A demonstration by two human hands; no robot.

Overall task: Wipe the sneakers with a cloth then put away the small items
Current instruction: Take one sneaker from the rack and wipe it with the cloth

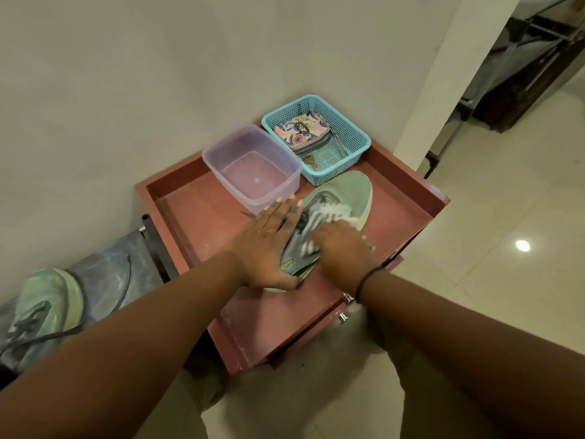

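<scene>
A pale green sneaker (343,191) lies on the red-brown cabinet top (202,213), toe pointing away from me. My left hand (269,245) rests flat against its left side, fingers spread. My right hand (343,248) is closed on a white cloth (335,213), blurred, pressed on the laces. The second green sneaker (44,308) sits low at the left on a grey surface. A blue basket (351,134) at the back holds a patterned wallet (300,129) and keys (311,161).
A clear plastic tub (253,167) with a little water stands behind my left hand, beside the basket. The cabinet top has a raised rim and sits in a wall corner. A tiled floor (506,248) extends to the right. Drawer knobs (345,315) protrude at the cabinet front.
</scene>
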